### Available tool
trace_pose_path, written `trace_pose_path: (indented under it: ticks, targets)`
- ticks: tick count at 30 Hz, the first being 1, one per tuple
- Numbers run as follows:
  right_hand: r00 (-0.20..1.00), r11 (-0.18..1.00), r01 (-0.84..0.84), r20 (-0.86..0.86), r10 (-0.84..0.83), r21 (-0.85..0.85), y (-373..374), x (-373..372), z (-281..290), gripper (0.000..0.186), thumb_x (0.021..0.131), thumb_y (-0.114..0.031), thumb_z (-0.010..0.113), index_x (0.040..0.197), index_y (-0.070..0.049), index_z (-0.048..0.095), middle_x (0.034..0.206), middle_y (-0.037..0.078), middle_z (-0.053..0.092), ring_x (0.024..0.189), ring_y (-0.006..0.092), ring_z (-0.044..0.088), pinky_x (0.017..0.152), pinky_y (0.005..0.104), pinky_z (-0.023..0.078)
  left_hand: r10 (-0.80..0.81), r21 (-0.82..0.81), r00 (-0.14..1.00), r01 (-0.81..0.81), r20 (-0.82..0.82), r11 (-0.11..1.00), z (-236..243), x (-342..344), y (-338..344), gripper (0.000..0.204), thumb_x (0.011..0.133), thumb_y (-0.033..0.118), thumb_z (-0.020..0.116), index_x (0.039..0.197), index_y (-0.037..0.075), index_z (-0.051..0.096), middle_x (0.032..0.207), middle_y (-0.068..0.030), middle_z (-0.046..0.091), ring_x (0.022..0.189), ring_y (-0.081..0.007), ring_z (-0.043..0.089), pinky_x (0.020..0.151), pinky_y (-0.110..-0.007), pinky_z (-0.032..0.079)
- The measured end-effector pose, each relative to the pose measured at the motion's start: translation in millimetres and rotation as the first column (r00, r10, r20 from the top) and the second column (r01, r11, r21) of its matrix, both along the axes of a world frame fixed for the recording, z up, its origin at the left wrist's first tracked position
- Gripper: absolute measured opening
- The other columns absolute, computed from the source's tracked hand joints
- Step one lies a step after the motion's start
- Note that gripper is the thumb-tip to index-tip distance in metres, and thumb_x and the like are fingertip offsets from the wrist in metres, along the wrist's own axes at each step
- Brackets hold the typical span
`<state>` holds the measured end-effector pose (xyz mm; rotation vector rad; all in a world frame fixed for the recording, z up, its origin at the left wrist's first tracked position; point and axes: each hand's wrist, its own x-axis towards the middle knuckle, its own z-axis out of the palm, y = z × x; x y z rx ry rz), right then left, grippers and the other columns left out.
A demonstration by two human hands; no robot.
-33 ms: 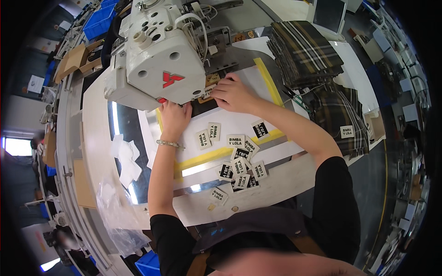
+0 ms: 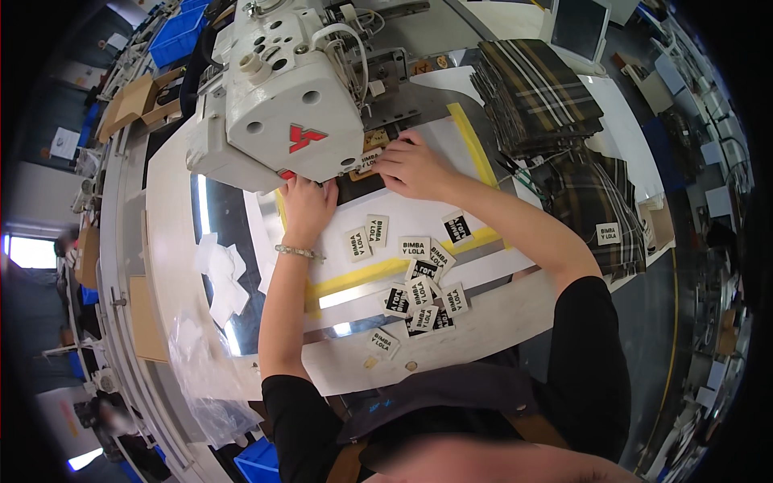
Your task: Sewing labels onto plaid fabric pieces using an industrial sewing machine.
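My right hand (image 2: 415, 169) has its fingers curled onto a small white printed label (image 2: 369, 160) on a tan plate, beside the head of a white industrial sewing machine (image 2: 286, 105). My left hand (image 2: 310, 208) reaches to the lower edge of that head, beside a dark piece (image 2: 358, 188); its fingers are curled and the tips are hidden. Both rest over a white sheet bordered with yellow tape (image 2: 354, 282). Several loose white and black printed labels (image 2: 413, 248) lie scattered below my hands, some overlapping.
Stacked plaid fabric pieces (image 2: 539, 97) lie at the right, near a screen (image 2: 576, 32). White scraps (image 2: 221, 278) and clear plastic (image 2: 201, 378) are at the left. Blue crates (image 2: 173, 40) and cardboard boxes (image 2: 137, 105) stand behind.
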<state>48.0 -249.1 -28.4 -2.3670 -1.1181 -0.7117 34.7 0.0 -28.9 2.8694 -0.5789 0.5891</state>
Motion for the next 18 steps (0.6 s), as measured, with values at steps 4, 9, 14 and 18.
trace_pose_path:
  ticks: [4, 9, 14, 18]
  targets:
    - [0.994, 0.994, -0.109, -0.035, 0.108, -0.030, -15, -11, 2, 0.021, 0.078, -0.013, 0.064, 0.098, -0.010, 0.067, 0.109, 0.004, 0.067, 0.099, 0.0207, 0.059, 0.095, 0.0380, 0.038, -0.002, 0.099, 0.996, -0.007, 0.085, 0.995, 4, -12, 10, 0.026, 0.084, 0.025, 0.060, 0.101, 0.006, 0.065, 0.105, -0.0152, 0.059, 0.095, -0.0334, 0.052, 0.087, -0.045, 0.036]
    - [0.973, 0.972, -0.212, -0.116, 0.200, -0.105, -23, -28, -2, 0.026, 0.079, -0.014, 0.063, 0.104, -0.008, 0.064, 0.123, 0.008, 0.061, 0.102, 0.0216, 0.057, 0.093, 0.0385, 0.039, -0.082, 0.002, 0.996, 0.082, 0.021, 0.997, 12, -27, 21, 0.039, 0.082, 0.019, 0.062, 0.119, 0.013, 0.058, 0.120, -0.0087, 0.056, 0.110, -0.0268, 0.052, 0.095, -0.043, 0.034]
    - [0.965, 0.970, -0.229, -0.147, 0.217, -0.077, -17, -25, -7, 0.027, 0.076, -0.011, 0.065, 0.102, -0.009, 0.066, 0.122, 0.007, 0.062, 0.100, 0.0223, 0.058, 0.092, 0.0386, 0.041, -0.262, -0.031, 0.963, 0.261, -0.063, 0.965, 23, -34, 20, 0.040, 0.081, 0.015, 0.063, 0.121, 0.015, 0.058, 0.127, -0.0036, 0.055, 0.120, -0.0208, 0.050, 0.101, -0.043, 0.032]
    - [0.973, 0.976, -0.215, -0.098, 0.209, -0.046, -12, -14, -6, 0.023, 0.073, -0.011, 0.065, 0.096, -0.009, 0.065, 0.107, 0.004, 0.064, 0.097, 0.0201, 0.058, 0.089, 0.0361, 0.042, -0.405, -0.030, 0.902, 0.405, -0.148, 0.914, 28, -28, 4, 0.040, 0.081, 0.018, 0.066, 0.121, 0.014, 0.059, 0.124, -0.0012, 0.058, 0.119, -0.0191, 0.051, 0.101, -0.042, 0.033]
